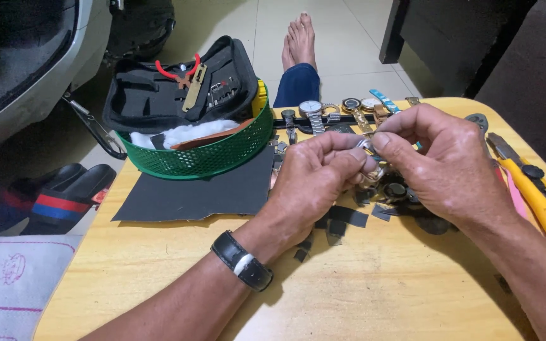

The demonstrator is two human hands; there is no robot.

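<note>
I see my left hand [314, 173] and my right hand [440, 167] meeting a little right of the centre of the frame, above the wooden surface [361, 297]. Between the fingertips of both there is a small silver metal part [366, 144]; the left grip is closed on it with thumb and forefinger, and the right grip pinches it from the other side, so the part sits exactly where the two grips touch. What kind of part it is, I cannot tell, it is too small. Just under the hands a gold-coloured watch piece [374, 177] shows, mostly hidden by the fingers. On my left wrist there is one black wristband [242, 260]. Along the upper edge of the surface I count about four watches [314, 108] lying in a row, though some are partly covered. At the right edge lies one yellow utility knife [538, 199]. In the upper middle stands one green basket [203, 155] carrying one open black tool case [159, 88], and one dark sheet [203, 192] lies in front of it. Several small dark scraps [342, 218] are spread below the hands. At the lower left, on the floor, I count two sandals [52, 202].
</note>
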